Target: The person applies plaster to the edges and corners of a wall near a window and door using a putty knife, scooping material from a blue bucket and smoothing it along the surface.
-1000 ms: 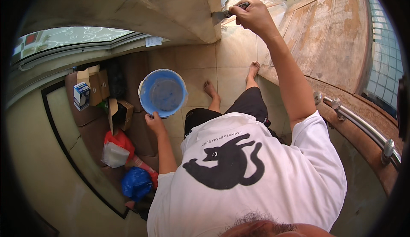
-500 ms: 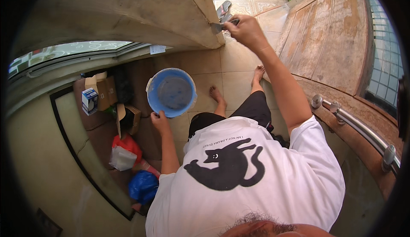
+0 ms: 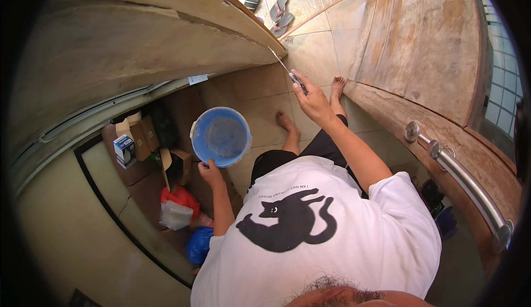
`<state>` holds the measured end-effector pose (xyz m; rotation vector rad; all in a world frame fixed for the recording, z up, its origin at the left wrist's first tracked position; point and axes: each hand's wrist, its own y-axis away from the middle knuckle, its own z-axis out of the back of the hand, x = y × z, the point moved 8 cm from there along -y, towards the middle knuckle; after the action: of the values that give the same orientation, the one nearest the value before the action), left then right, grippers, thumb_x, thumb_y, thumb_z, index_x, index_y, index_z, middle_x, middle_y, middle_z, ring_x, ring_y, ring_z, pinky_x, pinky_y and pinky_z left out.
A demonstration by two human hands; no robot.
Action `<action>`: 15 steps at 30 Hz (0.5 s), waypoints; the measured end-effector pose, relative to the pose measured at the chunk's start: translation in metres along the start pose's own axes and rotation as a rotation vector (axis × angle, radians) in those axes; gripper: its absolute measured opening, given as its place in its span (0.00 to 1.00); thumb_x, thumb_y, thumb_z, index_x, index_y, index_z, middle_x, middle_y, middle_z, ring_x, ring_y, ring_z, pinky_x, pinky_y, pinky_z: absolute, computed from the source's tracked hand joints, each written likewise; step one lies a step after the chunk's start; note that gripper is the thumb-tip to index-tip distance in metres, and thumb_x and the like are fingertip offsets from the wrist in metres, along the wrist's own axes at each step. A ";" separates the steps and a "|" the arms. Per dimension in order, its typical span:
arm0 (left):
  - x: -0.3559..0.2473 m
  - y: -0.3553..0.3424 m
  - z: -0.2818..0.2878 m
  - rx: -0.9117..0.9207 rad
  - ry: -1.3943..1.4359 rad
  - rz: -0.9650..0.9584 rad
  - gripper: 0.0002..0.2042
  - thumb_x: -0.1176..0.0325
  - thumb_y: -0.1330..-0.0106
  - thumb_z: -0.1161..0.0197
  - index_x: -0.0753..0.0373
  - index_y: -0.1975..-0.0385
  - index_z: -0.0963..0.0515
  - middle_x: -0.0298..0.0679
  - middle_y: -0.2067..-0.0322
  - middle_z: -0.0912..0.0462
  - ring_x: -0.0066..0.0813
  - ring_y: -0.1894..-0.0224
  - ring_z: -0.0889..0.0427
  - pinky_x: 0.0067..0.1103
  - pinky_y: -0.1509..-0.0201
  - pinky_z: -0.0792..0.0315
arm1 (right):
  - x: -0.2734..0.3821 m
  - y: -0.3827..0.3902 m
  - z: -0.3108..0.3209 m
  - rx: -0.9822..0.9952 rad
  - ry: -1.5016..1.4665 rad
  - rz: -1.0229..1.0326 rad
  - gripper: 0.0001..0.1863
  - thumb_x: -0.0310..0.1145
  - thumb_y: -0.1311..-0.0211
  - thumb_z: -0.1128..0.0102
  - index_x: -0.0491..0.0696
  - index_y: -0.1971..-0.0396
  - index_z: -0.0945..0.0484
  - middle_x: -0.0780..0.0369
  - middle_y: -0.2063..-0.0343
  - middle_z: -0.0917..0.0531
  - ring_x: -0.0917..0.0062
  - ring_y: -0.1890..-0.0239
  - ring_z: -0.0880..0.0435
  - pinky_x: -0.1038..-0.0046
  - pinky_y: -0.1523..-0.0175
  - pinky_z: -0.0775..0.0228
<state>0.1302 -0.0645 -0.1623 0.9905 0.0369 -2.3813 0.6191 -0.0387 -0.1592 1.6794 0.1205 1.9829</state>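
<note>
Since the earlier frames, right hand (image 3: 312,101) has come down and toward the body; it was raised at the wall edge further up, and now sits lower, above the bare feet. Left hand (image 3: 210,170) and blue bucket (image 3: 220,136) have shifted only slightly.

Right hand: closed around the handle of a thin-bladed scraper (image 3: 286,70). Blade tip points up and left and meets the lower edge of the plastered wall (image 3: 127,42). Whether the blade carries material: cannot tell.

Left hand: closed on the rim of the blue bucket at its lower left edge, fingers curled over the lip. Bucket is held in the air at about waist level, mouth facing up; inside looks greyish and smeared, contents unclear.

Person wears a white shirt (image 3: 332,224) with a black cat print, dark shorts, barefoot on the tiled floor (image 3: 321,53).

Surroundings: cardboard boxes (image 3: 144,135) lie below the bucket to the left, with a red bag (image 3: 180,199) and a blue bag (image 3: 198,245) near them. Sandals (image 3: 279,9) lie on the floor beyond the wall. Metal handrail (image 3: 459,174) runs at right.
</note>
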 end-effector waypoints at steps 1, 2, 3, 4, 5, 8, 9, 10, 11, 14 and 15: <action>0.003 -0.002 -0.001 0.007 -0.016 -0.012 0.09 0.70 0.41 0.40 0.67 0.72 0.32 0.35 0.75 0.30 0.26 0.71 0.33 0.26 0.64 0.32 | 0.004 -0.001 -0.004 -0.026 -0.023 0.056 0.20 0.34 0.28 0.47 0.46 0.39 0.27 0.53 0.52 0.16 0.69 0.49 0.17 0.73 0.44 0.28; 0.006 -0.005 -0.002 0.013 -0.033 -0.023 0.09 0.70 0.41 0.40 0.67 0.72 0.32 0.35 0.75 0.30 0.26 0.71 0.34 0.26 0.64 0.32 | 0.004 -0.002 -0.007 -0.023 -0.027 0.055 0.20 0.34 0.28 0.47 0.47 0.39 0.27 0.53 0.51 0.16 0.68 0.48 0.17 0.73 0.44 0.29; 0.008 -0.008 -0.002 0.018 -0.049 -0.034 0.09 0.70 0.41 0.40 0.67 0.72 0.32 0.35 0.75 0.30 0.25 0.72 0.34 0.26 0.64 0.33 | 0.005 -0.003 -0.009 -0.018 -0.032 0.055 0.20 0.34 0.27 0.48 0.47 0.39 0.26 0.53 0.50 0.16 0.68 0.48 0.17 0.72 0.43 0.29; 0.005 -0.009 -0.004 0.026 -0.052 -0.033 0.09 0.70 0.41 0.40 0.67 0.73 0.32 0.35 0.75 0.31 0.25 0.72 0.34 0.26 0.64 0.33 | 0.006 -0.004 -0.011 -0.016 -0.034 0.053 0.20 0.35 0.27 0.48 0.48 0.39 0.26 0.53 0.49 0.17 0.67 0.47 0.17 0.72 0.43 0.29; 0.002 -0.009 -0.006 0.032 -0.055 -0.033 0.09 0.70 0.41 0.40 0.66 0.73 0.32 0.34 0.75 0.31 0.25 0.72 0.34 0.25 0.65 0.33 | 0.007 -0.005 -0.012 -0.054 -0.059 0.086 0.19 0.35 0.27 0.47 0.49 0.40 0.25 0.52 0.51 0.17 0.64 0.50 0.17 0.70 0.44 0.28; -0.003 -0.008 -0.011 0.057 -0.068 -0.013 0.08 0.70 0.40 0.40 0.66 0.73 0.31 0.33 0.74 0.31 0.24 0.70 0.34 0.24 0.63 0.34 | 0.014 -0.009 -0.013 -0.125 -0.116 0.137 0.18 0.35 0.28 0.46 0.51 0.41 0.24 0.50 0.56 0.16 0.57 0.54 0.17 0.65 0.48 0.27; -0.004 -0.008 -0.012 0.066 -0.072 -0.004 0.07 0.71 0.40 0.40 0.65 0.72 0.31 0.32 0.74 0.31 0.23 0.70 0.34 0.23 0.62 0.34 | 0.015 -0.011 -0.014 -0.122 -0.125 0.124 0.18 0.35 0.28 0.46 0.51 0.41 0.24 0.50 0.56 0.16 0.58 0.54 0.17 0.65 0.47 0.27; -0.008 -0.007 -0.014 0.073 -0.073 -0.014 0.07 0.71 0.40 0.40 0.65 0.73 0.31 0.32 0.74 0.31 0.23 0.70 0.34 0.23 0.62 0.34 | 0.016 -0.012 -0.014 -0.119 -0.133 0.112 0.18 0.35 0.29 0.46 0.51 0.41 0.24 0.50 0.56 0.16 0.58 0.54 0.17 0.65 0.47 0.27; -0.013 -0.006 -0.016 0.080 -0.073 -0.023 0.07 0.71 0.41 0.40 0.65 0.73 0.31 0.32 0.74 0.31 0.23 0.69 0.34 0.23 0.62 0.34 | 0.015 -0.013 -0.015 -0.129 -0.128 0.128 0.18 0.34 0.29 0.46 0.50 0.41 0.24 0.50 0.56 0.16 0.58 0.54 0.17 0.66 0.48 0.27; -0.016 -0.007 -0.020 0.084 -0.075 -0.058 0.08 0.71 0.41 0.40 0.66 0.73 0.32 0.33 0.75 0.32 0.24 0.71 0.35 0.24 0.64 0.34 | 0.014 -0.016 -0.019 -0.140 -0.116 0.157 0.18 0.34 0.29 0.45 0.49 0.41 0.23 0.51 0.55 0.16 0.60 0.53 0.16 0.68 0.47 0.27; -0.016 -0.008 -0.021 0.082 -0.076 -0.070 0.08 0.71 0.41 0.40 0.66 0.73 0.32 0.33 0.75 0.32 0.24 0.72 0.35 0.24 0.65 0.34 | 0.013 -0.017 -0.020 -0.132 -0.114 0.151 0.18 0.33 0.29 0.45 0.49 0.42 0.23 0.51 0.53 0.16 0.62 0.51 0.16 0.70 0.46 0.27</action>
<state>0.1488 -0.0456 -0.1685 0.9497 -0.0553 -2.5002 0.6053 -0.0132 -0.1588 1.7544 -0.1798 1.9501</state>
